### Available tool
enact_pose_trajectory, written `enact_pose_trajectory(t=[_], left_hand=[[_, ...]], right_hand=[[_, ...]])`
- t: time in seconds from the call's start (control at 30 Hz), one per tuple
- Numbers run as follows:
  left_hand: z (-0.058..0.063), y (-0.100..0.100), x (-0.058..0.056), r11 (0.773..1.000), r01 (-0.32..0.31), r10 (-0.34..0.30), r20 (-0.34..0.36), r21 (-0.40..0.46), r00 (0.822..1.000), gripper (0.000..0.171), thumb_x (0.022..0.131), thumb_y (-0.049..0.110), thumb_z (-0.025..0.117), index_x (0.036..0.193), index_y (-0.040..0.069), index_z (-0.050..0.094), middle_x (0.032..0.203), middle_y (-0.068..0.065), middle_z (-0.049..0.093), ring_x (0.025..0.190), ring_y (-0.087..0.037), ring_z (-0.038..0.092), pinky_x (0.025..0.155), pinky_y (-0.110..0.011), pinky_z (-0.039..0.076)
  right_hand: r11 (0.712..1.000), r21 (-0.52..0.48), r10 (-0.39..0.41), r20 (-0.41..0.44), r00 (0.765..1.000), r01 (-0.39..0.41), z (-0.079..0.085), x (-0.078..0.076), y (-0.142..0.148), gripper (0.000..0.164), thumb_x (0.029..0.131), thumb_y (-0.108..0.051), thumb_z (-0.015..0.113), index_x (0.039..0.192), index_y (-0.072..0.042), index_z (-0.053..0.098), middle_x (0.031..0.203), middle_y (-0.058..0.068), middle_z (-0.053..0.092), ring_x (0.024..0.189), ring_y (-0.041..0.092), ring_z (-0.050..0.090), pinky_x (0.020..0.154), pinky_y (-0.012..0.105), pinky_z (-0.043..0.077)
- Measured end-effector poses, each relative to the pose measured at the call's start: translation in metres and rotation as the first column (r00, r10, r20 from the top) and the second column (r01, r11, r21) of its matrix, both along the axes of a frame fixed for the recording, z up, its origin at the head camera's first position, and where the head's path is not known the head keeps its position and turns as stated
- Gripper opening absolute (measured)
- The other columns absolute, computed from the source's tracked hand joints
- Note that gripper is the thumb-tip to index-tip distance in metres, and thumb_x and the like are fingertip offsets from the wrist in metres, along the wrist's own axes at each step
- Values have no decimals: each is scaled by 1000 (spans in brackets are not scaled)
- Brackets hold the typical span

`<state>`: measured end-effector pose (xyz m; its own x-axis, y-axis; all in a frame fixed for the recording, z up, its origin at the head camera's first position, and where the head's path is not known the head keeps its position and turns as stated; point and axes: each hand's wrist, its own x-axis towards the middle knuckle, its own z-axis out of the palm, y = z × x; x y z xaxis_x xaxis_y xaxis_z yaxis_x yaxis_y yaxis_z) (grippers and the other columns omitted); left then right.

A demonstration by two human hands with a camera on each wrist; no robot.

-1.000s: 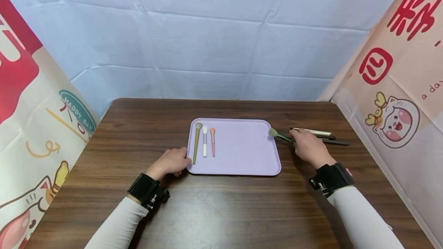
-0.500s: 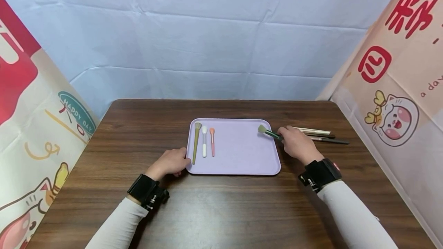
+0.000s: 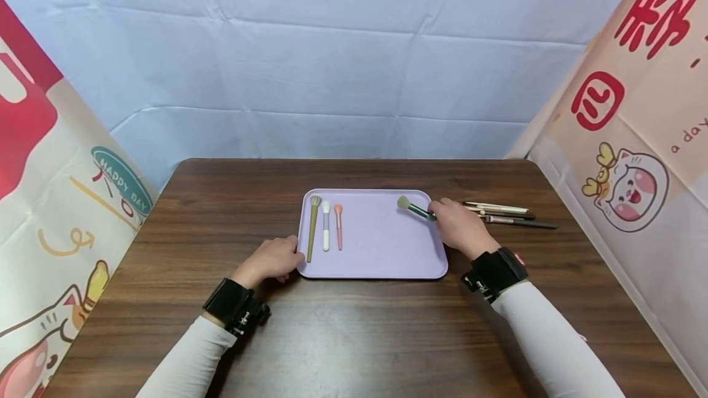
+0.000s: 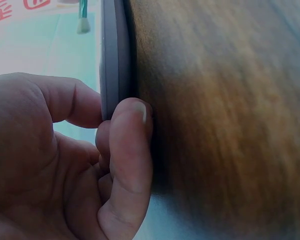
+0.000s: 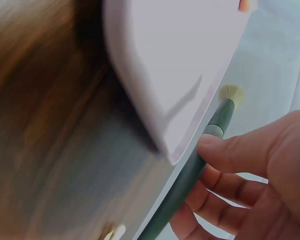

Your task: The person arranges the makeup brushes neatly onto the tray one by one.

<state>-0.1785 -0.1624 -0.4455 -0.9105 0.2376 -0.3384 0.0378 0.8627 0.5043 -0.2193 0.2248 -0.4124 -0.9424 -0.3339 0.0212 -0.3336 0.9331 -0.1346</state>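
Observation:
My right hand (image 3: 461,226) pinches a green makeup brush (image 3: 418,210) between thumb and fingers. Its pale bristle head points left over the right part of the lilac tray (image 3: 387,250); in the right wrist view the brush handle (image 5: 182,182) appears above the tray's corner. My left hand (image 3: 275,258) grips the tray's left edge, with the thumb and curled fingers around the rim (image 4: 109,65) in the left wrist view. On the tray's left side lie an olive-handled brush (image 3: 313,229), a white-and-lavender brush (image 3: 326,226) and a pink brush (image 3: 339,227), side by side.
Right of the tray, several brushes lie together on the brown wooden table (image 3: 354,336), among them one with a black handle (image 3: 520,222). A pale cloth (image 3: 332,78) hangs behind the table, and printed cloths stand at both sides.
My right hand has moved left with the green brush, from beside the tray to over its right part. More of the loose brushes at right now shows. The left hand stays at the tray edge.

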Motion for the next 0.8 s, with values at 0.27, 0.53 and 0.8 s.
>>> enact_pose_trajectory(t=[0.27, 0.53, 0.8], left_hand=[[0, 0, -1, 1000, 5, -5, 2, -2, 1000, 17, 98, 21, 55, 104, 5, 59, 65, -6, 62, 51, -17, 62, 51, -30, 51], [0, 0, -1, 1000, 3, -3, 5, 6, 1000, 17, 97, 21, 55, 103, 5, 59, 66, -6, 62, 51, -17, 63, 51, -30, 52], [-1, -1, -1, 1000, 3, -3, 7, 5, 1000, 17, 97, 20, 55, 103, 5, 59, 67, -6, 62, 52, -17, 63, 51, -30, 52]], right_hand=[[1000, 0, 6, 16, 1000, -6, 1, -5, -17, 20, 95, 0, 59, 113, -2, 67, 100, 16, 65, 85, 31, 64, 71, 46, 53], [999, -17, 28, 15, 999, -28, 3, -6, -29, 13, 93, 2, 59, 104, -2, 66, 90, 12, 61, 76, 27, 60, 65, 44, 51], [998, -35, 44, 54, 998, -42, 4, -8, -43, 9, 92, 3, 59, 98, 0, 64, 88, 12, 58, 73, 25, 59, 65, 43, 52]])
